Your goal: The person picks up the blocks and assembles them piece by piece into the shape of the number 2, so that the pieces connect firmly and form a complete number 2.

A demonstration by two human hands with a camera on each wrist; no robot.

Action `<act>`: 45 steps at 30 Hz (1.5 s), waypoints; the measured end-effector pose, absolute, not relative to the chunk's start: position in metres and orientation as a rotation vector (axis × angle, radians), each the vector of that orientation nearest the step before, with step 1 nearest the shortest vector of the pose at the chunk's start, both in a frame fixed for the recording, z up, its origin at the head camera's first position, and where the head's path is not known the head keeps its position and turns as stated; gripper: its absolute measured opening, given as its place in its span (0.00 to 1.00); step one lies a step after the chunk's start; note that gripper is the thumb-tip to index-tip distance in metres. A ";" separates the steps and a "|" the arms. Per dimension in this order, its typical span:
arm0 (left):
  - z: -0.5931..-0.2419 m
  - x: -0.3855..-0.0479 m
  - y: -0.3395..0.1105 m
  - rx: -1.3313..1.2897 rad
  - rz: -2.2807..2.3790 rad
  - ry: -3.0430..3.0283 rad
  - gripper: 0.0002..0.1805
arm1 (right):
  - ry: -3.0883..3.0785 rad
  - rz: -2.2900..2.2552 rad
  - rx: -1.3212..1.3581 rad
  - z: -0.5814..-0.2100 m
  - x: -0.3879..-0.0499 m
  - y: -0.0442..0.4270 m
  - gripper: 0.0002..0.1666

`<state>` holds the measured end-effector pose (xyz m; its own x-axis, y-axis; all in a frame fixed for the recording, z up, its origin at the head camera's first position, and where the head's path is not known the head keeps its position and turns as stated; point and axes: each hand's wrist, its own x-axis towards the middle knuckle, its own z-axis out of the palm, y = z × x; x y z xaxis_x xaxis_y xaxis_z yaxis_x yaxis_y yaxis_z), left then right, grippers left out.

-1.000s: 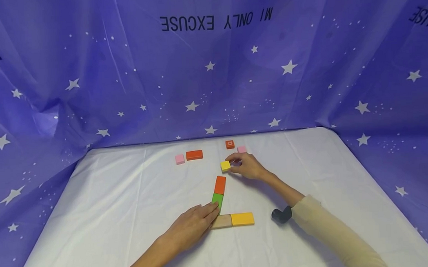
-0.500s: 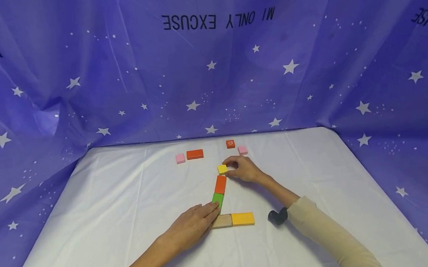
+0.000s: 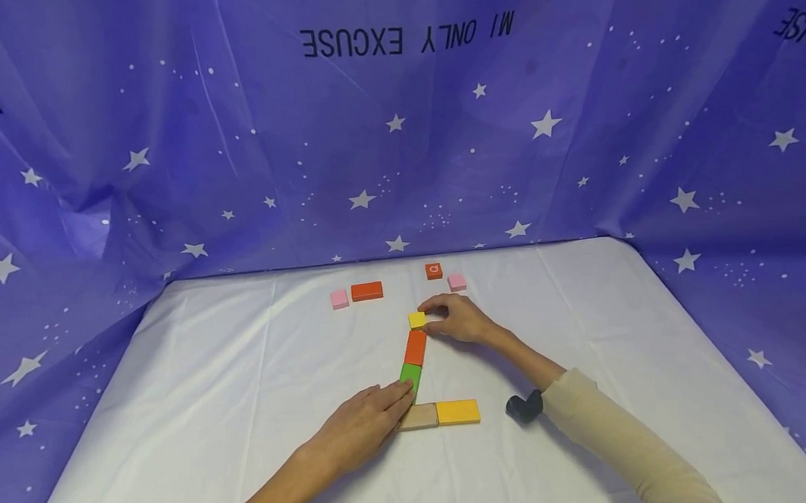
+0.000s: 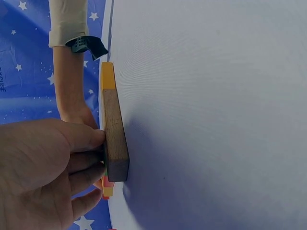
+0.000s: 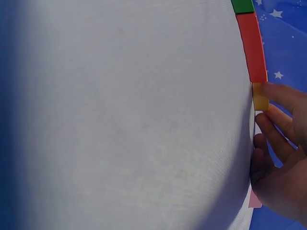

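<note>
Purple-blue backdrop hangs behind the white-covered counter & along its L + R sides, w/ folds & creases, esp. lower L. It's printed w/ white stars, var. sizes, plus sm. white dots. Black lettering nr top is upside down, incl. "ONLY EXCUSE"; more, partly cut off, at both edges. Counter's cover is lightly wrinkled, far corners rounded.

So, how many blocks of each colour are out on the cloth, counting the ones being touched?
Red blocks: 3
Pink blocks: 2
Yellow blocks, one a deeper shade: 2
Green block: 1
Bare wood block: 1
Total: 9
</note>
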<state>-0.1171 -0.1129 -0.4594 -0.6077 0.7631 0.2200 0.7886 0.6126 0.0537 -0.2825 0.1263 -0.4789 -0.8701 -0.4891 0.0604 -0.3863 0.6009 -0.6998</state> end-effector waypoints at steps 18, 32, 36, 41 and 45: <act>-0.454 -0.116 -0.111 -1.277 -0.195 -2.744 0.21 | 2.650 -1.134 -0.756 -0.478 -0.283 0.125 0.19; -0.452 -0.115 -0.111 -1.270 -0.213 -2.784 0.22 | 2.629 -1.135 -0.773 -0.478 -0.283 0.126 0.20; -0.453 -0.115 -0.111 -1.271 -0.211 -2.764 0.22 | 2.629 -1.134 -0.766 -0.478 -0.284 0.127 0.20; -0.453 -0.115 -0.111 -1.272 -0.210 -2.758 0.22 | 2.617 -1.138 -0.767 -0.476 -0.284 0.128 0.21; -0.454 -0.115 -0.111 -1.272 -0.208 -2.749 0.21 | 2.624 -1.183 -0.745 -0.473 -0.286 0.132 0.21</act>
